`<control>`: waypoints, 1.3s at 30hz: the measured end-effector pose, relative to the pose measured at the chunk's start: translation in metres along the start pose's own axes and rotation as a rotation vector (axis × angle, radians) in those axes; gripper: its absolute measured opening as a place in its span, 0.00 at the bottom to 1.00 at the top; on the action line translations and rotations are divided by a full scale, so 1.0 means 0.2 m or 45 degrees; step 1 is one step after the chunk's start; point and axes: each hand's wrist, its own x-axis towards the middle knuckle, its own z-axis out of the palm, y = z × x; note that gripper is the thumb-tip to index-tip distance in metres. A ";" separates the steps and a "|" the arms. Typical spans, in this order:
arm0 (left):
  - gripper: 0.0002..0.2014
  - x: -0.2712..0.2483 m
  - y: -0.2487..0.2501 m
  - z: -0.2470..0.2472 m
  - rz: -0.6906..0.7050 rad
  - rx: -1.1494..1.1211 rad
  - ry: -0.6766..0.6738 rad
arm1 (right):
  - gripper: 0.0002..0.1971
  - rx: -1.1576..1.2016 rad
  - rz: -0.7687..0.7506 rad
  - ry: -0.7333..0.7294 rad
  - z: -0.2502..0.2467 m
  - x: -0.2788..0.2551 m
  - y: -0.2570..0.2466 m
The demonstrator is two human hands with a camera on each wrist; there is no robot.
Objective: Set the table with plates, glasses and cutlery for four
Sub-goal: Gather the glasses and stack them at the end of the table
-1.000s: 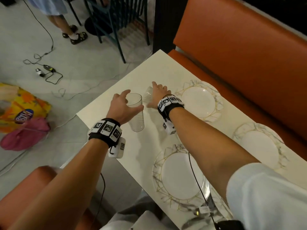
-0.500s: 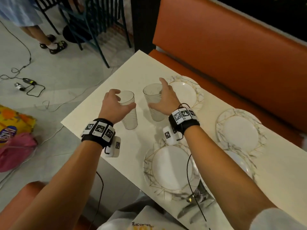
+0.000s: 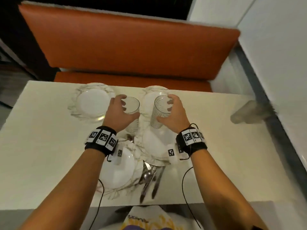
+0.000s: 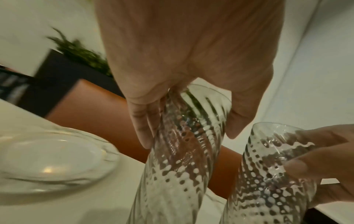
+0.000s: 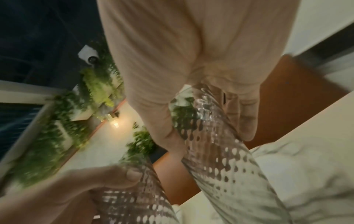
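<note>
My left hand (image 3: 128,106) grips a clear dotted glass (image 3: 133,123) near its rim, between the two far plates. My right hand (image 3: 166,108) grips a second glass (image 3: 156,125) in front of the far right plate (image 3: 150,90). The left wrist view shows both glasses side by side, my left glass (image 4: 182,151) and the right one (image 4: 268,174). The far left plate (image 3: 93,103) lies left of my left hand. Two more plates (image 3: 154,143) (image 3: 119,170) overlap near me. Mixed cutlery (image 3: 149,178) lies in a pile by the near edge. I cannot tell whether the glasses touch the table.
An orange bench (image 3: 126,47) runs along the far side of the white table (image 3: 41,146). A blurred greyish object (image 3: 249,113) stands at the table's right end by the white wall. Cables hang from both wrists.
Both hands have carried their glasses from the table's left end to the middle, among the plates. My view has swung to face the bench.
</note>
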 end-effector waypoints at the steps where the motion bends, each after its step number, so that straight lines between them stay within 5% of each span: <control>1: 0.44 0.01 0.08 0.11 0.049 0.006 -0.039 | 0.50 0.013 0.040 0.062 -0.10 -0.03 0.08; 3: 0.46 0.02 0.20 0.26 0.104 -0.007 -0.104 | 0.50 0.032 0.119 0.156 -0.22 -0.07 0.21; 4: 0.48 0.02 0.43 0.55 0.198 0.015 -0.204 | 0.50 0.049 0.215 0.303 -0.49 -0.14 0.41; 18: 0.46 -0.13 0.94 1.61 0.217 0.132 -0.518 | 0.50 -0.136 0.558 0.496 -1.04 -0.37 1.21; 28: 0.47 -0.21 1.08 1.96 0.202 0.138 -0.586 | 0.49 -0.109 0.623 0.553 -1.31 -0.40 1.45; 34: 0.50 -0.22 1.14 2.06 0.183 0.070 -0.650 | 0.62 -0.306 0.698 0.485 -1.44 -0.38 1.48; 39: 0.51 -0.23 1.16 2.09 0.043 -0.008 -0.614 | 0.50 -0.244 0.720 0.595 -1.47 -0.36 1.49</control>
